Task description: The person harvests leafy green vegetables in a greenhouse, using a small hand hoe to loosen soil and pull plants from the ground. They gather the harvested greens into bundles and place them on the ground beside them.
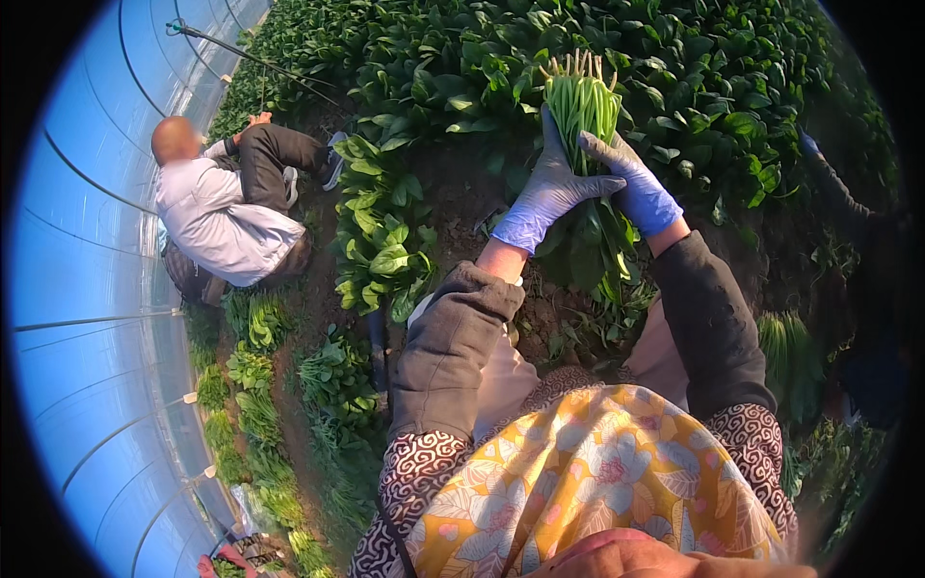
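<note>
Between my two gloved hands is a bunch of spinach (582,108), its trimmed root ends pointing up and away from me and its leaves hanging down. My left hand (553,189) wraps the stems from the left, thumb reaching across toward the other hand. From the right, my right hand (627,177) grips the same stems, its thumb over their front. Both gloves are purple-blue and dirty on the palms and fingers. Below the hands the bunch's dark leaves (596,246) hang over bare soil.
Standing spinach (462,72) grows densely ahead. Cut spinach (383,224) lies on soil at left. A person (224,209) sits beyond it by the plastic greenhouse wall (87,238). Bunches (256,412) line the ground behind. At right are another person's sleeve (838,188) and a bunch (788,354).
</note>
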`<state>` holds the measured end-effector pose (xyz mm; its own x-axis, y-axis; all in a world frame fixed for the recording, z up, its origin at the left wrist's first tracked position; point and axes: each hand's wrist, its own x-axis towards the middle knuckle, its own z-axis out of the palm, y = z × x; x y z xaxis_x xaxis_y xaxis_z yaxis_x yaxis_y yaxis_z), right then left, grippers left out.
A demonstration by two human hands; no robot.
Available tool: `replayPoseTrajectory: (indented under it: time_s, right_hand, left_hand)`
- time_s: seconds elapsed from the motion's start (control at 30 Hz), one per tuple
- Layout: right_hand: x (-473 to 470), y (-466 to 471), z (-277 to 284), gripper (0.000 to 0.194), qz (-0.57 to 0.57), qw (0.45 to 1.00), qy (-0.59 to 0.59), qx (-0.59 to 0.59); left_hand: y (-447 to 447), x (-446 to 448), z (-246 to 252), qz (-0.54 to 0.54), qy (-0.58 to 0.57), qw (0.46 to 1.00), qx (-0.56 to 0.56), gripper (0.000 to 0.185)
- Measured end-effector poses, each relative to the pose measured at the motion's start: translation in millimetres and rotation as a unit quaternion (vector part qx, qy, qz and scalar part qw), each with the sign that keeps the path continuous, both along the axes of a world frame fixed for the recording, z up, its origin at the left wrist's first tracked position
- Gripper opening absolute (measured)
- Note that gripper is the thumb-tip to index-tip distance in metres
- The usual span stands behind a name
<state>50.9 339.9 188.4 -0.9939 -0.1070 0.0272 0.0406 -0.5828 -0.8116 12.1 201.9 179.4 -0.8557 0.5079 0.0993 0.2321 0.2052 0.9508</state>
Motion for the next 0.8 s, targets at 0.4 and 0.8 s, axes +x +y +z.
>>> replayPoseTrajectory:
  time_s: [0.4,0.8]
  right_hand:
    - [-31,-29,-30,0.059,0.177,0.970,0.047,-0.162]
    - [26,-63,1,0.078,-0.068,0.738,0.381,0.553]
  left_hand:
    - [-34,-7,-12,0.151,-0.189,0.946,0.218,0.081]
    - [-124,-7,-8,-0.074,-0.318,0.837,0.439,0.078]
